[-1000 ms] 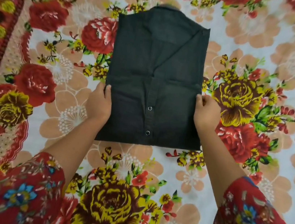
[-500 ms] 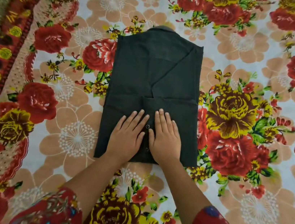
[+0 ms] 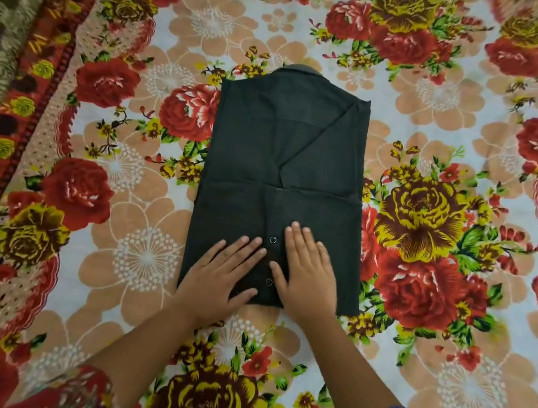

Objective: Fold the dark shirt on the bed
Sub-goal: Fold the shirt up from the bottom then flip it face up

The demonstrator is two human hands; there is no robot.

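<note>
I see my left hand [image 3: 221, 271] and right hand [image 3: 308, 271] pressed flat, fingers straight, on the folded dark shirt [image 3: 284, 157] lying on the bed [image 3: 149, 256].

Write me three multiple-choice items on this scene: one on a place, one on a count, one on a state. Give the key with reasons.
1. Where on the dark shirt do the left hand and right hand rest?
A. its far end
B. its near end
C. off it entirely

2. How many metal snaps show between the hands?
A. two
B. four
C. none

3. How do the hands lie?
A. balled into fists
B. flat, with fingers straight
C. pinching the shirt's corners

Key:
1 B, since both palms lie on the folded lower part nearest the person.
2 A, since one snap shows by the fingertips and one lower down by the thumbs.
3 B, since all the fingers lie stretched out on the cloth and hold nothing.
</note>
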